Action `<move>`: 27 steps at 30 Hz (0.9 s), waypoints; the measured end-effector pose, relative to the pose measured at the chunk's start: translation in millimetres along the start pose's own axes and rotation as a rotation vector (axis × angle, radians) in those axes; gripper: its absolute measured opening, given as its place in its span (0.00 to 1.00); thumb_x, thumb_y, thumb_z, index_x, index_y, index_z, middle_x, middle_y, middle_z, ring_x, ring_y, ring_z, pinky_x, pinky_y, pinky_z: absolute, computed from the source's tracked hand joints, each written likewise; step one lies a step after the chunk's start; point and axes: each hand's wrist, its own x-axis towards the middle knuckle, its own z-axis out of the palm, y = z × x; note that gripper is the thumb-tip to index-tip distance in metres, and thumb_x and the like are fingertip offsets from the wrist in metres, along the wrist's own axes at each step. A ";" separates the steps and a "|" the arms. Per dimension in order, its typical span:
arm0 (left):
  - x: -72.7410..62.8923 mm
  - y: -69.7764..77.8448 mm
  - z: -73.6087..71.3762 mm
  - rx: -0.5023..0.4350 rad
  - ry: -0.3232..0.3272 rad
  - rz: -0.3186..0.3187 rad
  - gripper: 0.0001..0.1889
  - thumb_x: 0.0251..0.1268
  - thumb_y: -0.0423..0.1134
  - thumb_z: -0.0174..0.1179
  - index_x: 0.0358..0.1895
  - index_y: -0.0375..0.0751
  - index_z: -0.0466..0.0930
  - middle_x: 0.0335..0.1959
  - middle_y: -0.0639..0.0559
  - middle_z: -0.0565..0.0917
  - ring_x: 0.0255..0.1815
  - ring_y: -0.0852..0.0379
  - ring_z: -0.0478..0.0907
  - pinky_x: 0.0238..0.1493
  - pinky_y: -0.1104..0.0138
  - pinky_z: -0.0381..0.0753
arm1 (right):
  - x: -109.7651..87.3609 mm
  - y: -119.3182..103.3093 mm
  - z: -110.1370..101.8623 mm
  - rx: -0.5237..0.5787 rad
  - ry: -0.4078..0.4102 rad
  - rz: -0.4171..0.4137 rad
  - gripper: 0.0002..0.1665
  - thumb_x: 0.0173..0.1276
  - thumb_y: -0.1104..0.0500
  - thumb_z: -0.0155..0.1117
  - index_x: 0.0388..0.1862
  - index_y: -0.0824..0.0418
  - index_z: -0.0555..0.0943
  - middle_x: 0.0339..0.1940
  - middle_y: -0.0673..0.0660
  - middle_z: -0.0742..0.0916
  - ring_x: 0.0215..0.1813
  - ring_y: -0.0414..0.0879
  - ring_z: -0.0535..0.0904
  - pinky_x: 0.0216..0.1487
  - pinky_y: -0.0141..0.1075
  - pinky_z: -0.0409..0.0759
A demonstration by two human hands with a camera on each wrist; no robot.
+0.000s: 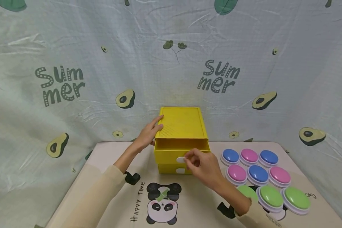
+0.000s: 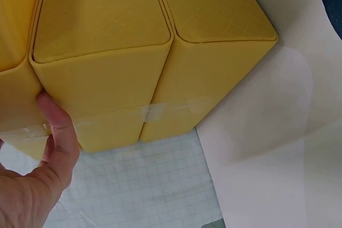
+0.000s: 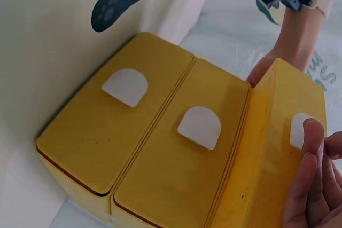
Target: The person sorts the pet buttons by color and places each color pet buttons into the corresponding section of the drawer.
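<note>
A yellow cabinet with three stacked drawers (image 1: 182, 122) stands against the cloth backdrop. Its top drawer (image 1: 166, 156) is pulled part way out, and the inside visible from the head view looks bare. My right hand (image 1: 206, 167) pinches that drawer's white tab handle (image 1: 180, 160) between thumb and fingers. In the right wrist view, the two lower drawers (image 3: 155, 185) are closed, each with a white tab (image 3: 200, 127). My left hand (image 1: 146, 135) rests against the cabinet's left side, fingers at its top edge; in the left wrist view a digit (image 2: 57, 118) touches the side wall.
Right of the cabinet, several round push buttons with white bases stand in rows: blue (image 1: 258, 173), pink (image 1: 279, 175) and green (image 1: 270, 196). A panda print (image 1: 162, 209) marks the table cover in front. The patterned cloth (image 1: 148, 69) hangs close behind the cabinet.
</note>
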 end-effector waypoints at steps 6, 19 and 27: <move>0.0 -2.7 -1.1 0.006 0.006 -0.008 0.31 0.82 0.59 0.43 0.84 0.64 0.52 0.77 0.41 0.68 0.60 0.39 0.80 0.42 0.48 0.91 | -4.9 -3.6 -1.0 0.011 -0.008 -0.011 0.08 0.61 0.67 0.76 0.34 0.57 0.85 0.19 0.44 0.84 0.22 0.28 0.73 0.25 0.24 0.78; -1.5 -2.4 2.3 0.014 0.015 -0.011 0.31 0.82 0.59 0.43 0.83 0.64 0.53 0.76 0.40 0.69 0.59 0.39 0.80 0.42 0.50 0.91 | -19.1 -13.3 -3.4 0.008 0.006 -0.022 0.10 0.59 0.66 0.79 0.34 0.56 0.85 0.19 0.42 0.83 0.22 0.25 0.72 0.24 0.24 0.79; -1.4 -1.2 1.1 0.019 0.016 0.004 0.31 0.82 0.59 0.43 0.83 0.64 0.54 0.77 0.40 0.68 0.60 0.38 0.80 0.40 0.52 0.92 | -26.1 -18.8 -5.4 0.026 -0.002 -0.029 0.10 0.59 0.67 0.78 0.34 0.55 0.85 0.20 0.42 0.85 0.22 0.25 0.74 0.24 0.23 0.79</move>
